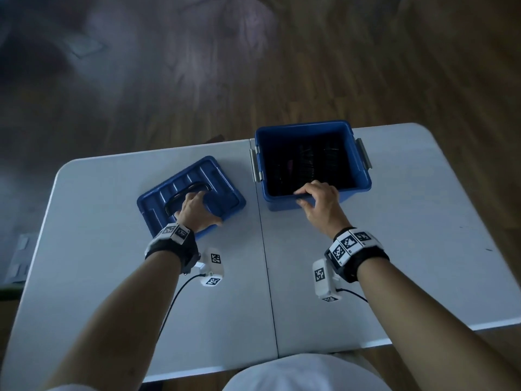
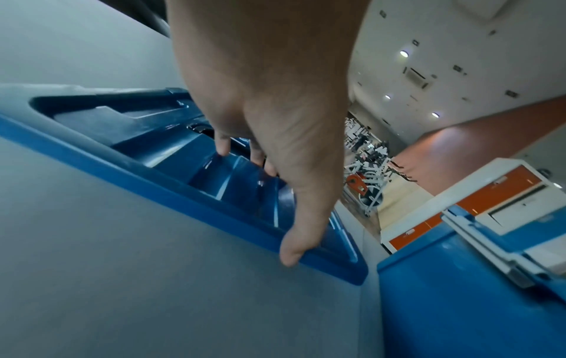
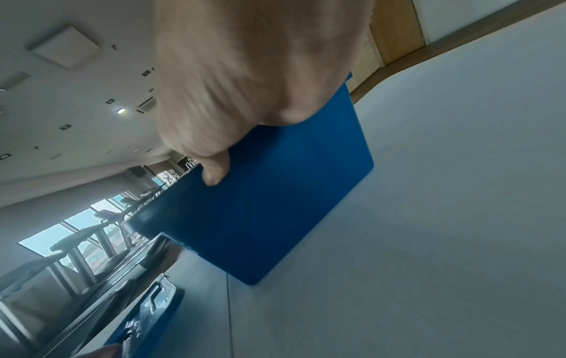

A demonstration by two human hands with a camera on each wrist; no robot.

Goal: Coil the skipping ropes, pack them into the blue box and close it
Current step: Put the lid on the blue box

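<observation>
Here the blue box (image 1: 313, 193) stands open on the right half of the white folding table (image 1: 423, 221), and its lid (image 1: 191, 193) lies flat and skewed on the left half, well apart from the box; the packing looks done, so the step in hand is probably fetching the lid to close up. The right hand (image 1: 320, 203) hooks its fingers over the near rim of the box while the thumb (image 3: 214, 173) presses the outside wall, a narrow pinch that likely steadies the box against sliding when the lid comes down. The left hand (image 1: 194, 211) spreads over the lid, fingers (image 2: 223, 145) reaching into the recess at the dark carry handle (image 1: 186, 193) and thumb (image 2: 291, 252) hooked over the near edge; that is a wide clamp across the lid, though whether the fingers have wrapped the handle I cannot tell. The skipping ropes (image 1: 307, 162) show only as dark ridged shapes low inside the box, too dim to judge how neatly they are coiled. The box is smooth, hard plastic with straight walls and rounded corners, a grey latch (image 1: 256, 167) hinged at each side; the lid is moulded with raised ribs and a sunken channel, glossy where light catches it. The tabletop is matt, with a seam running between the two halves
</observation>
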